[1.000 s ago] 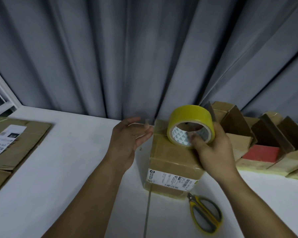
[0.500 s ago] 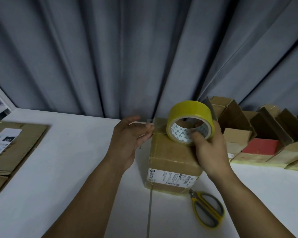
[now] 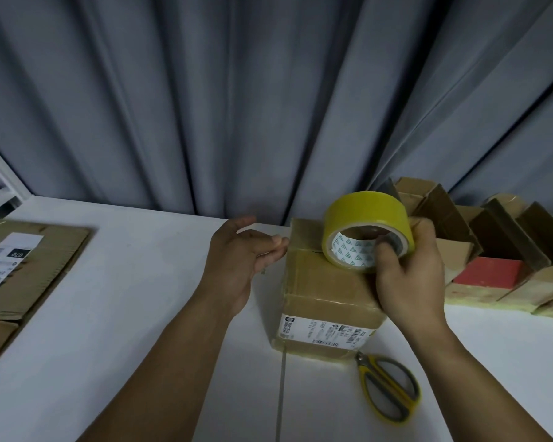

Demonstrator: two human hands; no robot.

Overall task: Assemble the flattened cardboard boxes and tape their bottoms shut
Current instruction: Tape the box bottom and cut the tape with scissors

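Tape roll (image 3: 367, 218) front and centre, and we've got it gripped in our right hand (image 3: 409, 282): the thumb (image 3: 384, 250) is hooked into the hollow core while the other fingers curl round the back of the yellow band, mostly hidden from us. The roll stands on edge, tilted, its printed inner ring facing us, and its lower rim looks to be down against the top of the cardboard box (image 3: 326, 291). That box stands folded up in the middle of the white table (image 3: 141, 314), a white shipping label (image 3: 324, 330) on the side facing us. Over on the other side, our left hand (image 3: 240, 263) is flat and relaxed, its fingers (image 3: 276, 243) straight and pressed together with the tips right at the box's upper left edge, thumb lifted apart from them; it holds nothing that we can make out. Just beside the box's near right corner lie the yellow-handled scissors (image 3: 388, 387), flat on the table, blades pointing at the box. Far left, flattened cardboard (image 3: 45, 269) lies at the table edge with a label of its own. Off to the right, a row of assembled boxes (image 3: 498, 250) with flaps up lines the back, under the grey curtain (image 3: 268, 106).
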